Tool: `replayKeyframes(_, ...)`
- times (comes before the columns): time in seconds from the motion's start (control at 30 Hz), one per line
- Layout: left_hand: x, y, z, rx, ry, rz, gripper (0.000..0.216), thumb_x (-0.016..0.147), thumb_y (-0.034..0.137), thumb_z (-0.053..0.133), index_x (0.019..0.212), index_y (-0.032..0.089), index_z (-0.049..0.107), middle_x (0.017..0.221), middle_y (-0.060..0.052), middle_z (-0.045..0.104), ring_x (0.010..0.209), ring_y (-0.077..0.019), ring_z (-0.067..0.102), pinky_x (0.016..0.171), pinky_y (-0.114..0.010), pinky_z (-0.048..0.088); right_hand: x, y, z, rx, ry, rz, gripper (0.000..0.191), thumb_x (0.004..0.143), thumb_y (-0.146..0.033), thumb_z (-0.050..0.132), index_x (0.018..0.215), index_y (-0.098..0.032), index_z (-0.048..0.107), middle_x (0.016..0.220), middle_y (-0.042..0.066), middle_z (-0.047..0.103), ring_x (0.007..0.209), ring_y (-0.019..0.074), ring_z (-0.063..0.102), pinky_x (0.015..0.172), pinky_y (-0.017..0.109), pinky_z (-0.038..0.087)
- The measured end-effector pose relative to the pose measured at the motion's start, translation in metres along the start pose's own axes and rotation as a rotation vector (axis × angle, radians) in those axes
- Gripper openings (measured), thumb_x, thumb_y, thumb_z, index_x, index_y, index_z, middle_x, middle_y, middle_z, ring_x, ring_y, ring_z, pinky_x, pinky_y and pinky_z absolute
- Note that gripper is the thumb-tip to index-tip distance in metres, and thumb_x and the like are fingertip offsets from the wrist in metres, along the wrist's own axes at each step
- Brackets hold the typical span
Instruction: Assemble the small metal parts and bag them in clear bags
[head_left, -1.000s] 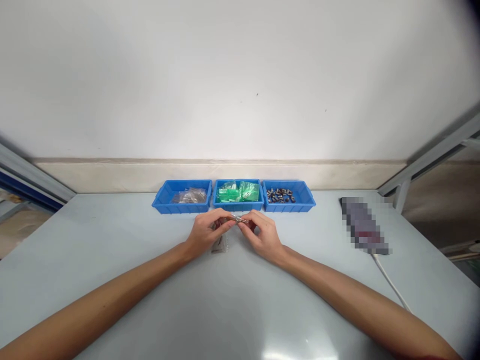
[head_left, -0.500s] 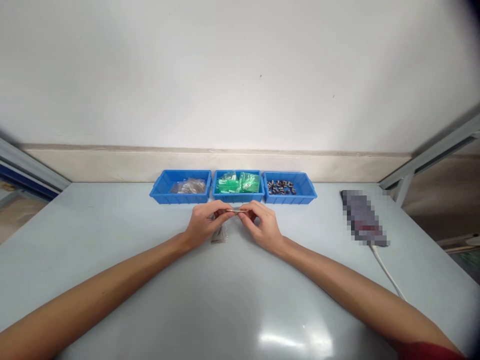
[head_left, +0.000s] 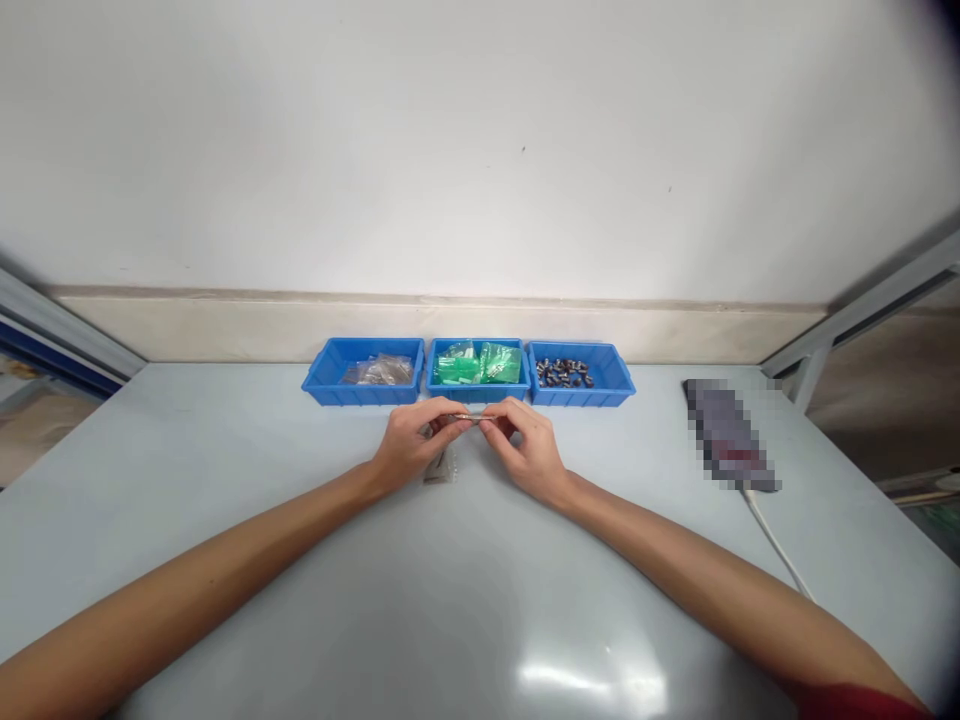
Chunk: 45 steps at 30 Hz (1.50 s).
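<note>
Left hand (head_left: 411, 452): fingertips pinching a slim, shiny metal rod (head_left: 466, 417), with a small crinkled plastic packet (head_left: 439, 468) lying just below them. Rod sitting mid-frame, just below a ribbed blue plastic bin (head_left: 477, 399). Right hand (head_left: 529, 450): fingertips also grasping the rod.

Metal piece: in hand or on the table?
Held: the metal piece is pinched between the left hand and the right hand.

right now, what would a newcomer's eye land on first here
Three bright blue plastic trays in a row at the back of the pale grey table stand out first, the middle one holding green plastic packets. Just in front of them, at the centre, the left hand and right hand pinch a thin metal piece between them.
</note>
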<state>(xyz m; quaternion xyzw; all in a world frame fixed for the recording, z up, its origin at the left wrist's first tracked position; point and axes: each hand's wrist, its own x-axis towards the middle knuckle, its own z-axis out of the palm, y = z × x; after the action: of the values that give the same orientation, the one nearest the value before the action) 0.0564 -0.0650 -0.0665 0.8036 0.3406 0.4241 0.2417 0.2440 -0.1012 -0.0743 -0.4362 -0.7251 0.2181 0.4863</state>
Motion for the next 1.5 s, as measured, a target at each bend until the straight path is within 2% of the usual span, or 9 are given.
replayKeyframes(0.17, -0.0009, -0.001, 0.0007, -0.036, 0.039, -0.015, 0.019, 0.088, 0.032, 0.059, 0.084, 0.016, 0.068, 0.062, 0.0, 0.064, 0.05, -0.0084, 0.054, 0.055, -0.02, 0.043, 0.0005, -0.0011, -0.0009, 0.021, 0.036, 0.019, 0.012, 0.092, -0.025, 0.05, 0.09, -0.019, 0.061, 0.075, 0.001, 0.057, 0.065, 0.0131, 0.051, 0.061, 0.026, 0.042)
replayKeyframes(0.3, -0.0002, 0.0007, -0.0005, -0.007, 0.021, -0.011, 0.023, 0.09, 0.033, 0.056, 0.082, 0.016, 0.07, 0.059, 0.001, 0.065, 0.048, -0.0087, 0.053, 0.054, -0.02, 0.043, 0.001, -0.0007, -0.0014, 0.019, 0.051, 0.001, 0.015, 0.091, -0.025, 0.05, 0.083, -0.019, 0.061, 0.07, 0.001, 0.055, 0.063, 0.013, 0.049, 0.059, 0.026, 0.041)
replayKeyframes(0.63, -0.0001, 0.0013, -0.0007, 0.017, 0.015, 0.049, 0.022, 0.091, 0.03, 0.056, 0.082, 0.016, 0.071, 0.055, 0.002, 0.064, 0.049, -0.0087, 0.054, 0.055, -0.02, 0.043, 0.0007, 0.0001, -0.0026, 0.059, -0.057, -0.057, 0.018, 0.088, -0.02, 0.053, 0.072, -0.018, 0.062, 0.064, 0.001, 0.056, 0.057, 0.0124, 0.048, 0.055, 0.026, 0.039)
replayKeyframes(0.9, -0.0005, 0.0005, -0.0004, -0.01, 0.013, 0.03, 0.02, 0.091, 0.026, 0.057, 0.08, 0.015, 0.069, 0.062, 0.002, 0.067, 0.046, -0.0061, 0.052, 0.053, -0.019, 0.042, 0.0003, -0.0008, -0.0018, 0.036, 0.008, 0.008, 0.01, 0.088, -0.02, 0.053, 0.083, -0.018, 0.061, 0.07, 0.001, 0.054, 0.062, 0.0125, 0.048, 0.057, 0.024, 0.04)
replayKeyframes(1.5, -0.0019, -0.0016, 0.0002, -0.037, 0.031, 0.026, 0.021, 0.091, 0.03, 0.057, 0.084, 0.016, 0.07, 0.058, 0.002, 0.065, 0.043, -0.0068, 0.051, 0.049, -0.019, 0.042, 0.0002, 0.0015, 0.0019, 0.032, -0.037, -0.004, 0.008, 0.089, -0.022, 0.054, 0.086, -0.018, 0.06, 0.072, 0.001, 0.055, 0.063, 0.013, 0.049, 0.058, 0.025, 0.04)
